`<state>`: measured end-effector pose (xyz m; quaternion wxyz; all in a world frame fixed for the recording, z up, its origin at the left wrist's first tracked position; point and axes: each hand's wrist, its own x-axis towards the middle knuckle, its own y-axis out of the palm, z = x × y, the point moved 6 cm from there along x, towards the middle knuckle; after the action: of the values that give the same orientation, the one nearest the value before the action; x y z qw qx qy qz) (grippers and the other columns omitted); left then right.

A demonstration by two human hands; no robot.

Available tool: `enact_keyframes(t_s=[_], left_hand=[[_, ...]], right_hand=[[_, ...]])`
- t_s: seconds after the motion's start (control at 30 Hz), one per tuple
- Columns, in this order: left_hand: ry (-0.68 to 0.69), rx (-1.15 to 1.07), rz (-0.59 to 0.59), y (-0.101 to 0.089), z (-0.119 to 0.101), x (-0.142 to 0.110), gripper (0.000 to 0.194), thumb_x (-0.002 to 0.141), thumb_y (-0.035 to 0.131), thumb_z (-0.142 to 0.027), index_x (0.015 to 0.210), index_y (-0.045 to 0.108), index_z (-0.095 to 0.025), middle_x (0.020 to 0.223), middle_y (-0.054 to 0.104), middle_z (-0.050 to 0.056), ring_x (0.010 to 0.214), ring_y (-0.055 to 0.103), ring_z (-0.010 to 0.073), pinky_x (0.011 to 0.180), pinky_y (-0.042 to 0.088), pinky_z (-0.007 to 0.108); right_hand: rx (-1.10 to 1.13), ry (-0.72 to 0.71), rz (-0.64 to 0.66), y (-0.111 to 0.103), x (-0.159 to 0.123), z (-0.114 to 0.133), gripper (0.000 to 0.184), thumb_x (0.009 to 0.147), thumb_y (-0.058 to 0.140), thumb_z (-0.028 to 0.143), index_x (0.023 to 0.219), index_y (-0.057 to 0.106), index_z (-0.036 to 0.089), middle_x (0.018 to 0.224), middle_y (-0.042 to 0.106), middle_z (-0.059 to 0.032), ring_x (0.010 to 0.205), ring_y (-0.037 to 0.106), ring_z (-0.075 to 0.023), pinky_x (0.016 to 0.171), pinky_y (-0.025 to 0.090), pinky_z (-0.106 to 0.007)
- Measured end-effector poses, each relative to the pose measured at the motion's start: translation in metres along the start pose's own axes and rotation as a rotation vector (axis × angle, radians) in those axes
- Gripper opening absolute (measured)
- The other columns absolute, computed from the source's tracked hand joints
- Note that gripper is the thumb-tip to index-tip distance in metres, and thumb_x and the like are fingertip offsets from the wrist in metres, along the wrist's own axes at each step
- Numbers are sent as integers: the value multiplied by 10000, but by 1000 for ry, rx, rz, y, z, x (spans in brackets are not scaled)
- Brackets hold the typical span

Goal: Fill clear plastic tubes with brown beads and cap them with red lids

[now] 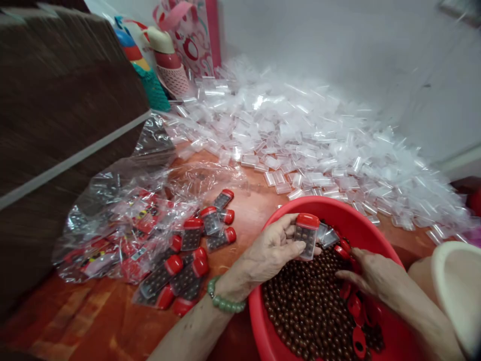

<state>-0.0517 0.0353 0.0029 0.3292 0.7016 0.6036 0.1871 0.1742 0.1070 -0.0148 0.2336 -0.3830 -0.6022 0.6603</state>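
My left hand (273, 245) is closed around a small clear box (307, 236) with a red cap on top. Brown balls fill the box, which I hold upright over the red basin (259, 301). Inside the basin lies a mass of brown balls (311, 301), along with several loose red caps (355, 306) on its right side. Near the left fingertips, clear empty boxes (330, 237) rest on the balls. My right hand (370, 273) reaches in among the red caps, thumb and index finger apart; its other fingers are hidden.
Left of the basin lie several capped, filled boxes (191, 235) beside a plastic bag (139, 220) of red packaging. Clear empty boxes (300, 135) heap against the wall. A cardboard box (67, 90), bottles (171, 70) and a pink bag (191, 45) stand at left. A pale tub (458, 286) sits right.
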Motion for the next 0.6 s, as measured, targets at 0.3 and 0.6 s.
enact_keyframes(t_s=[0.3, 0.6], left_hand=[[81, 88, -30, 2, -2, -5, 511, 748, 730, -151, 1218, 529, -165, 1168, 674, 106, 989, 706, 192, 918, 504, 310], [343, 510, -553, -52, -47, -58, 588, 761, 755, -239, 1293, 513, -186, 1210, 677, 96, 1068, 684, 221, 980, 522, 355]], right_hand=[[91, -30, 161, 25, -22, 19, 218, 829, 505, 118, 1012, 586, 204, 801, 722, -52, 661, 704, -222, 555, 441, -302], [306, -103, 79, 5, -18, 14, 72, 919, 518, 216, 975, 564, 219, 874, 687, -35, 732, 663, -196, 665, 488, -315]])
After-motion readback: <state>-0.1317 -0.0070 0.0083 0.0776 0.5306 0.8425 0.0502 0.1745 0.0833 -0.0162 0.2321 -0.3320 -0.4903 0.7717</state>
